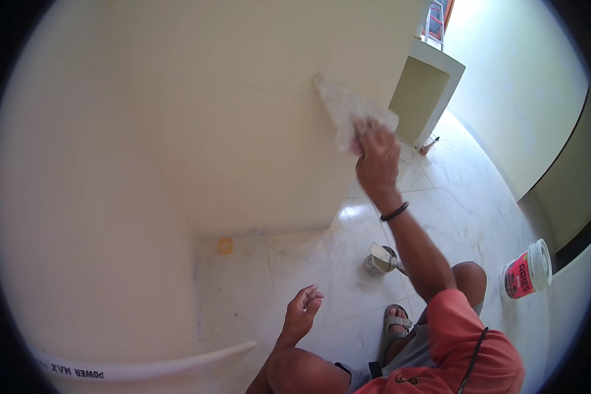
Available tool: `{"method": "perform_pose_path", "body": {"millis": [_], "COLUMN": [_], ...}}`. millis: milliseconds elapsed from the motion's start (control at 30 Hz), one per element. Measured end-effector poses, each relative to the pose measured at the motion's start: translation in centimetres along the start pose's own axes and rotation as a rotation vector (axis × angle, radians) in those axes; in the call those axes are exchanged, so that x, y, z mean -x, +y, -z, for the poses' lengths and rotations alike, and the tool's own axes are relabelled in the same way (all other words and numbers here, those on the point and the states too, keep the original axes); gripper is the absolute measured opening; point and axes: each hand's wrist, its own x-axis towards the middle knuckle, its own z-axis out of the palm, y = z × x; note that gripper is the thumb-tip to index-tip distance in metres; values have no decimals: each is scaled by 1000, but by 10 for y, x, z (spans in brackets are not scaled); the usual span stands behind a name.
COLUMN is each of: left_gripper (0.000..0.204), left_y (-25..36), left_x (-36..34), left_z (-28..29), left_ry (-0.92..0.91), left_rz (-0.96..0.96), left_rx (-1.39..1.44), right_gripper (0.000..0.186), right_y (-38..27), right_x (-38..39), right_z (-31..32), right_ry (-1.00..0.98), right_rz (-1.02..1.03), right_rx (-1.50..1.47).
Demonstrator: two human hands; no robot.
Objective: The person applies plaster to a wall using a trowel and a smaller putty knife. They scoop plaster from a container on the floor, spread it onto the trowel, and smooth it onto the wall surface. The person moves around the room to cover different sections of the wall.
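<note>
— Holding what, and where?
— A pale, angular sheet (358,113), clasped in the right grip (378,156) before the smooth cream wall (243,144). Released, loosely curled: the left grip (300,311), out from the wall's foot.
— Around?
— Near the wall, an orange ring (225,246) on marbled floor (295,262); farther out, a round pot (375,267) with a flat blade (380,253), then a white plastic bucket (538,264).
— Unclear?
— Blurred sheet edges; contact with the wall; the blade's far end, behind the forearm (421,253); the white pipe (148,368), cut off.

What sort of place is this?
Most likely an indoor room being finished: the right hand holds a whitish flat piece at the pale wall, a bucket stands on the tiled floor, and a ladder shows beyond.
</note>
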Motion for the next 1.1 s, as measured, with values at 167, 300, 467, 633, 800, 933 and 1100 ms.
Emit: {"method": "perform_pose_path", "body": {"millis": [167,300,467,633,800,933,1100], "left_gripper": [41,40,40,39,39,40,40], "left_y": [8,1,5,3,8,-5,-3], "left_x": [7,14,15,14,20,22,15], "left_z": [3,14,12,6,6,15,8], "left_ry": [40,75,71,61,68,91,41], "left_rz": [51,74,20,32,69,61,75], "left_rx": [17,31,68,51,38,60,65], "right_gripper": [49,50,53,50,55,56,52], "right_y": [-34,-44,-52,-45,-37,-16,-10], "right_x": [52,26,-37,13,48,-17,-41], "right_z": [8,35,32,-26,6,44,11], "right_ry": [-320,-160,14,-72,-258,-18,51], "right_rz": [-101,20,197,263,281,27,-36], "right_rx": [-358,-460,-115,-61,-104,-138,-129]}}
